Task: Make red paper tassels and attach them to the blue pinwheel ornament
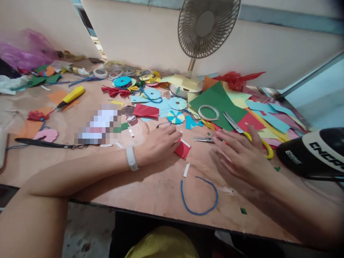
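My left hand [160, 144] rests on the table with its fingers curled over a small red paper piece [183, 149] that has a white strip along its upper edge. My right hand [240, 154] is open, its fingers stretched out to the left, with slight blur at the tips. Its fingers partly cover a pair of scissors [202, 139], whose blades point left. Behind that hand lie yellow-handled scissors [266, 147]. A white strip [186, 170] and a curved blue cord [199, 214] lie in front of the hands.
A fan [208, 23] stands at the back amid coloured paper, including a green sheet [219, 102]. A black tumbler [309, 154] lies at the right. On the left are a yellow cutter knife [73, 95] and a pixelated phone-like object [98, 123]. Tape rolls [115, 73] sit behind.
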{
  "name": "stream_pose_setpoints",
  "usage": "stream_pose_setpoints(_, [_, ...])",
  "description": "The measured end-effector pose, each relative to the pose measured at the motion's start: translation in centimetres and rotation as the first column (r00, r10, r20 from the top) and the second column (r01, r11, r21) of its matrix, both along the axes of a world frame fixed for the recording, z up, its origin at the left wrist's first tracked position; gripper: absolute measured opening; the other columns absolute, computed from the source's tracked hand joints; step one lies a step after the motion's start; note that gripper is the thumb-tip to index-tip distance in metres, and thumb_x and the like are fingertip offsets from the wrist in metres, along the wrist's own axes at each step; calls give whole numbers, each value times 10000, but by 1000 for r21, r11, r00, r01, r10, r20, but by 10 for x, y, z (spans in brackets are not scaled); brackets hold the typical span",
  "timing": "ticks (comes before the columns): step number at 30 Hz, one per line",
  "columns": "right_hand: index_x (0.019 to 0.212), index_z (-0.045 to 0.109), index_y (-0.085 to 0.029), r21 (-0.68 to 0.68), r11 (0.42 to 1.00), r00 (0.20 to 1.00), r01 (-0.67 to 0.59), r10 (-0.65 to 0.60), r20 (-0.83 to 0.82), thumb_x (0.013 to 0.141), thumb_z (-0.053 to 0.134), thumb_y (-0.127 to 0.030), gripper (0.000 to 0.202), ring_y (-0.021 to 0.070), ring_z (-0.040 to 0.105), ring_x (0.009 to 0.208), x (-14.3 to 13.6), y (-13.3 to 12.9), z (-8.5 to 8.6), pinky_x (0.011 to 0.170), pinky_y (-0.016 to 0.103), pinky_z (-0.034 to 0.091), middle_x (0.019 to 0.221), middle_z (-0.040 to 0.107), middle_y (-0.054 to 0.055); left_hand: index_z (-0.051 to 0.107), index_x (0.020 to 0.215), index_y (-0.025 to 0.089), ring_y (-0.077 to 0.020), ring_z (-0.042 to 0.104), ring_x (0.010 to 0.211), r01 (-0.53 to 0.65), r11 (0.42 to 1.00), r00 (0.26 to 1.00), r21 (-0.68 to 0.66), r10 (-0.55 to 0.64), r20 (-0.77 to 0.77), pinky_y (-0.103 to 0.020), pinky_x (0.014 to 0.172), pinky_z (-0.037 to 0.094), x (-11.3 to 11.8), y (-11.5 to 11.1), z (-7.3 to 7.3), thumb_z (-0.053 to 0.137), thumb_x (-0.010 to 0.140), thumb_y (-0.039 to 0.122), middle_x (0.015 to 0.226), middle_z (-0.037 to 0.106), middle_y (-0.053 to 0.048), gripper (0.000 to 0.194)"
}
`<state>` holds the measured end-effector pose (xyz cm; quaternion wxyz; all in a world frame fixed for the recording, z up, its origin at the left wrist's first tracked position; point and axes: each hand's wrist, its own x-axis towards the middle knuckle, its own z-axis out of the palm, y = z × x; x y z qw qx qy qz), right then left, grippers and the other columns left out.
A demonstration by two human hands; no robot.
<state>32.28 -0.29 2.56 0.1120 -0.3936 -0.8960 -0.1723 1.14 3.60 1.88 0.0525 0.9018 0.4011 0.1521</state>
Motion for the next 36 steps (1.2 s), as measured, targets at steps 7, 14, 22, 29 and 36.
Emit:
stream_pose_setpoints(7, [1282,663,-123,-84,992,996,93,-93,-2,967,451,-221,392,360,647,1108,12,31,-19,1140,681,235,1195,721,192,497,1468,116,-257,430,1471,348,938,929,5,-344,-135,-406,1209,314,-10,-9,-16,351,1086,428,1568,483,-148,515])
stream_pose_setpoints(14, [1151,697,-180,-184,982,987,39,-67,-148,982,492,-305,294,305,661,988,8,44,-23,1099,601,333,1083,726,131,664,1190,126,-271,650,959,240,968,949,70,-218,-229,-411,851,457,0,-26,3,329,1059,536,1116,699,-147,545])
stream_pose_setpoints(22, [1153,655,-175,-272,962,934,8,-104,-342,982,515,-307,258,313,656,1081,-2,44,-29,941,487,510,1150,714,146,490,1464,49,-355,490,1415,294,954,942,-53,-298,-154,-474,1168,359,-7,-42,-5,331,995,703,1558,470,-217,821])
stream_pose_setpoints(29, [1191,649,-228,-565,816,890,-124,-160,-427,943,583,-309,270,262,667,1034,-22,30,-12,850,386,544,1155,704,94,477,1483,28,-382,426,1468,288,955,940,-71,-296,-170,-506,1218,320,-3,-48,-12,312,999,704,1589,395,-252,847])
stream_pose_setpoints(36, [1011,667,-225,-628,777,867,-54,-276,-415,985,520,-408,236,222,664,867,-30,31,-3,713,310,475,982,723,53,513,1454,24,-391,498,1402,271,962,950,-25,-272,-153,-513,1161,401,-3,-48,-12,332,994,705,1533,483,-252,842])
